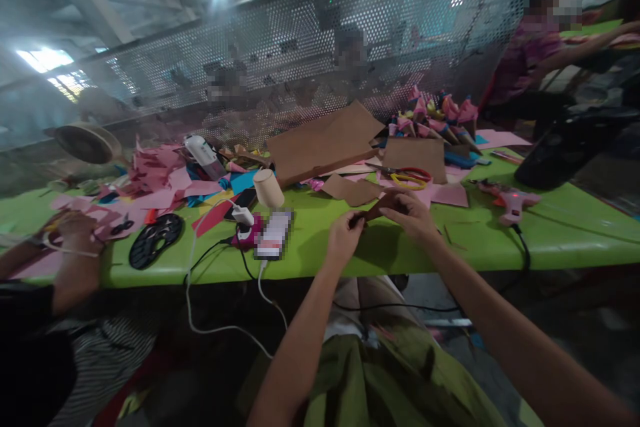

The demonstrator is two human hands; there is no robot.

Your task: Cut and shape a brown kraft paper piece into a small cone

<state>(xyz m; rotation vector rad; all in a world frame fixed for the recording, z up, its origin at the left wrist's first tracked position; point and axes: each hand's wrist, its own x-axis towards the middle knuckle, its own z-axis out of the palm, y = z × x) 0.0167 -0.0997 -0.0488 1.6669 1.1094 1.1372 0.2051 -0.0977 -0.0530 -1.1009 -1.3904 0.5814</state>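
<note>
Between my two hands, above the near edge of the green table (310,240), is a small piece of brown cardboard (379,208). My left hand (346,233) pinches its left end, fingers closed. On the opposite side my right hand (411,215) grips it between thumb and fingers. Just beyond lie scissors with red and yellow handles (413,178) and a cut brown card piece (353,190). A pink glue gun (514,203) with a lit red light rests to the right, its black cord hanging over the edge.
Left of my hands are a phone (273,235), a magenta power adapter (249,232), a paper cup (269,188) and cables. A large cardboard sheet (325,140) leans behind. Pink paper scraps (157,177) pile up left. A co-worker's hands (75,233) are at far left; a black bag (565,147) stands right.
</note>
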